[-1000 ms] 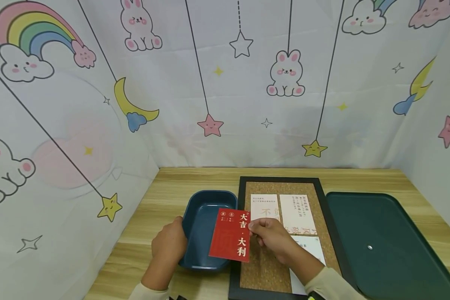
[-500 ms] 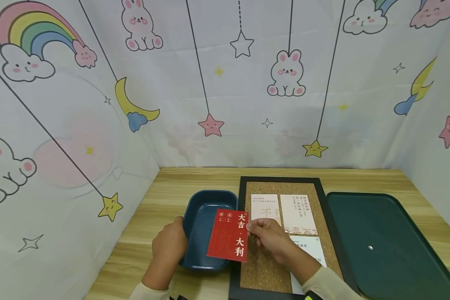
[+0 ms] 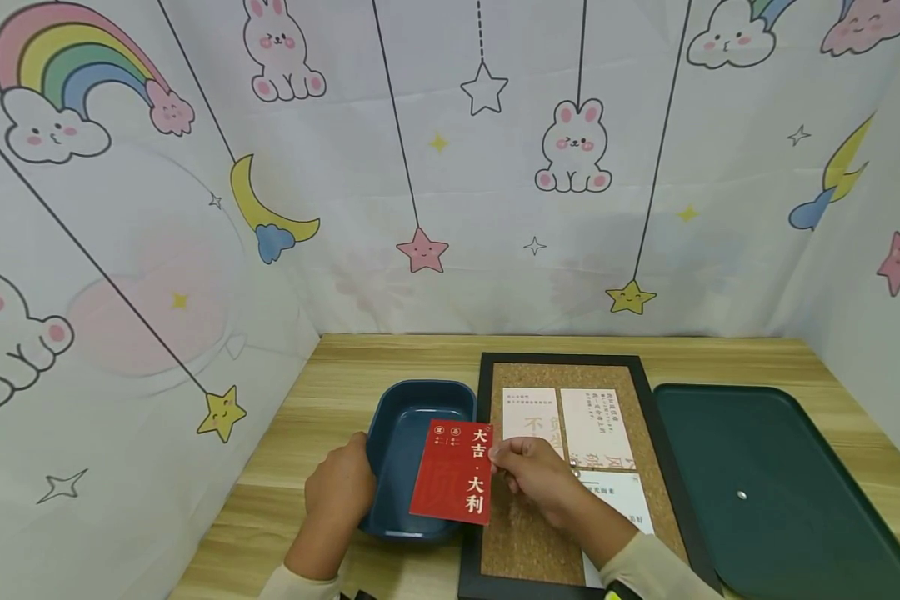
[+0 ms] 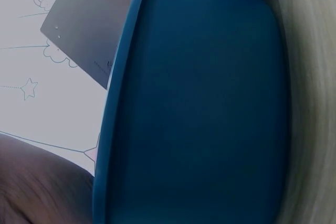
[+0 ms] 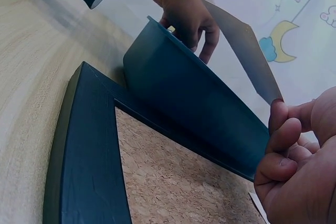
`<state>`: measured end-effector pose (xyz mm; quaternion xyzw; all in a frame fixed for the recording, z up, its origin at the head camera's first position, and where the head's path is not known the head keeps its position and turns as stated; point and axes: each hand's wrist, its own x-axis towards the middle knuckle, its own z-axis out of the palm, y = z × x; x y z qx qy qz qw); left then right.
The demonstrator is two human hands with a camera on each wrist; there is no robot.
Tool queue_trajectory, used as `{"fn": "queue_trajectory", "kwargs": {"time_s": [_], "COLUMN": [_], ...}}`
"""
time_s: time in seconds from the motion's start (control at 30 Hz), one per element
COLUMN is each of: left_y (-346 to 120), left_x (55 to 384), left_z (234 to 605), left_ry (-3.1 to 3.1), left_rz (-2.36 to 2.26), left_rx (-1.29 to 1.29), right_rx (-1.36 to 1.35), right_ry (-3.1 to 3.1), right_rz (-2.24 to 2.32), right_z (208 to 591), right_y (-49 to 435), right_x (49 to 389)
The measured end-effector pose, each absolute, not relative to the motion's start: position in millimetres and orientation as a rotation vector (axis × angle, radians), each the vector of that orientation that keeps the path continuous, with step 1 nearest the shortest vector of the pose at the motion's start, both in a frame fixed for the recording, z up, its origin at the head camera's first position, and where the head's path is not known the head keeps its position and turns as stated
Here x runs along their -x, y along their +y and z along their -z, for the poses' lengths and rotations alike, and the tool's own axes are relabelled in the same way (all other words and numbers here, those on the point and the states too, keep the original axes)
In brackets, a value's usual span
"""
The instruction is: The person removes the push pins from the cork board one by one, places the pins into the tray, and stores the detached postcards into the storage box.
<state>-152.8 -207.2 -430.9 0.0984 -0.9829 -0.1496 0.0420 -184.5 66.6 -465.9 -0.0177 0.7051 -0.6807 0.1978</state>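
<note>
My right hand [image 3: 536, 477] pinches a red card [image 3: 452, 471] with large white characters by its right edge, between thumb and index finger. The card hangs over a dark blue plastic bin [image 3: 390, 508] and covers part of its inside. At the bin's left side, my left hand [image 3: 339, 481] grips the rim. The right wrist view has this left hand [image 5: 189, 22] over the far rim, and the card [image 5: 247, 45] tilted above the bin. In the left wrist view the bin's outer wall [image 4: 199, 103] fills most of the picture.
A black-framed cork board [image 3: 528, 542] lies right of the bin. It bears several pale printed cards, among them a white card [image 3: 596, 425], partly hidden behind my right hand and forearm. Further right lies a dark green tray [image 3: 780, 467] with a small silver pin [image 3: 742, 495].
My right hand and the red card have drifted slightly left, further over the bin. My left hand keeps its place on the rim.
</note>
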Motion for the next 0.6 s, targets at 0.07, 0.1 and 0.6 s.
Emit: {"fn": "queue_trajectory", "kwargs": {"time_s": [0.07, 0.1, 0.6], "left_y": [-207.6, -207.8, -208.1], "left_x": [152.9, 152.9, 152.6], "left_z": [431.0, 431.0, 430.0], "left_ry": [-3.008, -3.008, -3.021], "left_rz": [0.460, 0.461, 0.458], "left_rx": [-0.301, -0.301, -0.299], "right_rx": [0.051, 0.053, 0.115], "right_ry": [1.965, 1.961, 1.954], "right_rz": [1.908, 1.909, 1.893], "right_z": [465.8, 465.9, 468.9], "right_y": [65.9, 65.6, 61.0], "right_x": [184.6, 184.7, 185.0]}}
